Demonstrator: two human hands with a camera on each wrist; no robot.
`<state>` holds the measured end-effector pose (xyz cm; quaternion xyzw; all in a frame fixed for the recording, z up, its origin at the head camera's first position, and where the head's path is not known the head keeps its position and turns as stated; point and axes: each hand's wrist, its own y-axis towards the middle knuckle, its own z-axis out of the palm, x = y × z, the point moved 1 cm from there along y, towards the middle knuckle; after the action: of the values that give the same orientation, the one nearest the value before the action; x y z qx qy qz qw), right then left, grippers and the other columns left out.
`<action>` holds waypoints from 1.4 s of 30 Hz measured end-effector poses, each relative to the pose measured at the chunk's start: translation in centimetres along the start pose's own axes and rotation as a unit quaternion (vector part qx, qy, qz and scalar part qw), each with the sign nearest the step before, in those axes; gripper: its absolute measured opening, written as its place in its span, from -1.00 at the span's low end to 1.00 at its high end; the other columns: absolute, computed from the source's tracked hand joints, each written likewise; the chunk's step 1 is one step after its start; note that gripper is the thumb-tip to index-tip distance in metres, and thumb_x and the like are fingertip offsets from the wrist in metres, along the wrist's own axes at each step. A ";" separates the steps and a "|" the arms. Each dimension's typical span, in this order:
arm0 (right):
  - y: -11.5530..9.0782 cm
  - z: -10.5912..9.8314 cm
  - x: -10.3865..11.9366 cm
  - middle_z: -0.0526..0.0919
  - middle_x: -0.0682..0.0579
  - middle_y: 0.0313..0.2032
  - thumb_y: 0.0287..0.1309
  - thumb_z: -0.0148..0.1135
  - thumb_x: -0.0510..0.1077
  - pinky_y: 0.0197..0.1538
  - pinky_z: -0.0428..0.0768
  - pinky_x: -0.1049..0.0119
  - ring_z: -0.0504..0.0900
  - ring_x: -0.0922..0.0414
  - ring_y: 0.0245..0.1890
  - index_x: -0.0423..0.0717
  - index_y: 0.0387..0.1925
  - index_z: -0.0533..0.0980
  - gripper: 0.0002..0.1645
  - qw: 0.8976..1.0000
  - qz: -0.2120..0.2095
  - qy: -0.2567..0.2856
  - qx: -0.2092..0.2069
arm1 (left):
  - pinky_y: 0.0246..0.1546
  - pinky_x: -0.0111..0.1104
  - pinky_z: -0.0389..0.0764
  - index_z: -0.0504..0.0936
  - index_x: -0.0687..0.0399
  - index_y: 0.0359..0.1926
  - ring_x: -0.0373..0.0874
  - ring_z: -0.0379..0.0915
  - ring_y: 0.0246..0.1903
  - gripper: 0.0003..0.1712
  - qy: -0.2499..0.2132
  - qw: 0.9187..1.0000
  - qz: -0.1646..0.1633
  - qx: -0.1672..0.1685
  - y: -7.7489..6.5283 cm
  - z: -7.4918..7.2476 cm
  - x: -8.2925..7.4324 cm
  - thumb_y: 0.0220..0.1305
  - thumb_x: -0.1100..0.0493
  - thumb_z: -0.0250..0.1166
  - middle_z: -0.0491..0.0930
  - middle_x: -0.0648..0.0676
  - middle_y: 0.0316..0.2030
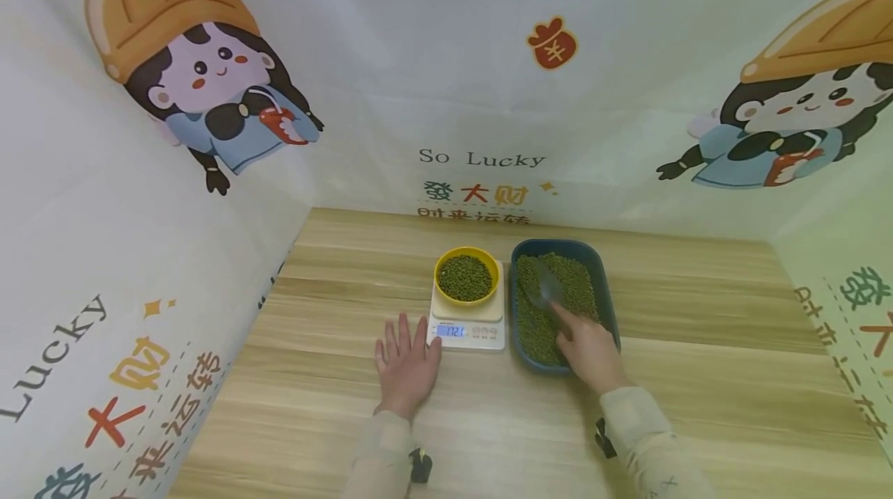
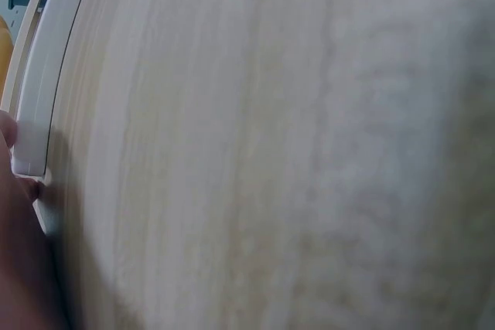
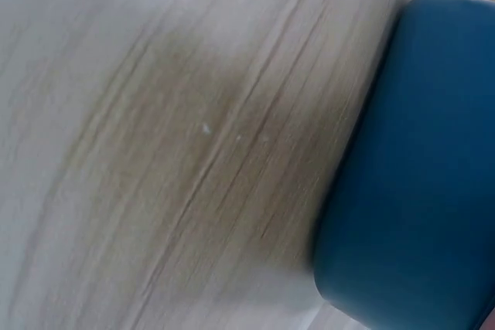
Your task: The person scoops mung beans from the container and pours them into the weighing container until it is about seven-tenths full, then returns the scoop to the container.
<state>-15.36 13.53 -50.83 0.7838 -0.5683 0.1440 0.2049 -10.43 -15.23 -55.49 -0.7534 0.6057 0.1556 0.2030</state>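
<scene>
My right hand [image 1: 591, 352] grips a grey spoon [image 1: 549, 287] by its handle, the index finger stretched along it. The spoon's bowl lies on the green beans [image 1: 572, 274] in a deep blue tub [image 1: 609, 301]; that tub's outer wall fills the right side of the right wrist view. My left hand [image 1: 408, 369] rests with spread fingers on the table, its thumb right at the near left corner of a white kitchen scale [image 1: 470, 334]. On the scale stands a yellow bowl [image 1: 496, 282] holding more green beans [image 1: 463, 278]. The lit display [image 1: 452, 331] shows digits.
The scale and tub stand side by side on a wood-grain table [image 1: 698, 313]. A white printed cloth [image 1: 391, 80] with cartoon figures and lettering rises behind the table and along both sides.
</scene>
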 end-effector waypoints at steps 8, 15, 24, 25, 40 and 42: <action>0.3 0.2 0.0 0.24 0.17 -0.90 0.18 0.09 -0.17 -0.82 0.19 0.36 0.16 0.25 -0.90 -0.25 0.33 0.24 -0.32 0.998 0.044 -0.008 0.039 | 0.33 0.16 -0.40 0.06 -0.06 0.46 0.17 -0.57 0.40 -0.32 0.003 1.000 0.002 0.003 -0.1 -0.2 -0.2 0.46 -0.24 -0.33 -0.28 0.18 0.48; 0.7 0.4 0.2 0.51 -0.01 -0.76 0.21 0.06 -0.09 -0.80 0.36 0.30 0.36 0.17 -0.85 -0.35 0.32 0.20 -0.29 0.994 0.090 -0.009 0.065 | 0.33 0.16 -0.41 0.07 -0.04 0.46 0.18 -0.56 0.40 -0.32 -0.011 1.000 0.000 0.002 -0.1 -0.5 -0.4 0.46 -0.22 -0.31 -0.28 0.18 0.48; 0.7 0.6 0.4 0.67 -0.37 -0.34 0.32 0.01 -0.08 -0.40 0.65 -0.07 0.65 -0.16 -0.50 -0.43 0.21 0.29 -0.42 0.996 0.079 -0.022 0.023 | 0.33 0.16 -0.42 0.05 -0.06 0.47 0.17 -0.59 0.40 -0.31 -0.001 1.000 -0.001 0.004 0.0 -0.3 0.0 0.46 -0.24 -0.34 -0.30 0.17 0.48; 0.7 0.6 0.4 0.67 -0.36 -0.33 0.33 0.01 -0.08 -0.39 0.65 -0.09 0.65 -0.17 -0.48 -0.42 0.21 0.30 -0.43 0.997 0.077 -0.021 0.017 | 0.33 0.16 -0.43 0.04 -0.06 0.47 0.16 -0.60 0.40 -0.31 0.000 1.000 -0.001 0.005 0.0 -0.3 0.0 0.46 -0.24 -0.34 -0.30 0.16 0.48; 0.2 0.4 0.4 0.67 -0.25 -0.40 0.31 0.05 -0.08 -0.52 0.58 -0.05 0.60 -0.07 -0.58 -0.35 0.23 0.30 -0.43 0.997 0.068 -0.012 -0.028 | 0.32 0.18 -0.43 0.05 -0.03 0.47 0.18 -0.60 0.39 -0.32 -0.002 1.000 0.004 0.006 -0.1 -0.3 -0.2 0.47 -0.21 -0.31 -0.31 0.19 0.48; 0.1 0.4 0.5 0.65 -0.20 -0.46 0.31 0.06 -0.08 -0.57 0.56 0.00 0.57 -0.04 -0.61 -0.33 0.22 0.31 -0.44 0.997 0.064 -0.008 -0.039 | 0.32 0.17 -0.43 0.05 -0.03 0.47 0.18 -0.59 0.39 -0.32 -0.001 1.000 0.003 0.005 -0.1 -0.2 -0.2 0.47 -0.22 -0.31 -0.30 0.18 0.48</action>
<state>-15.31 12.92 -50.95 0.7384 -0.6241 0.1281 0.2209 -10.42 -15.13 -55.20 -0.7505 0.6083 0.1540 0.2074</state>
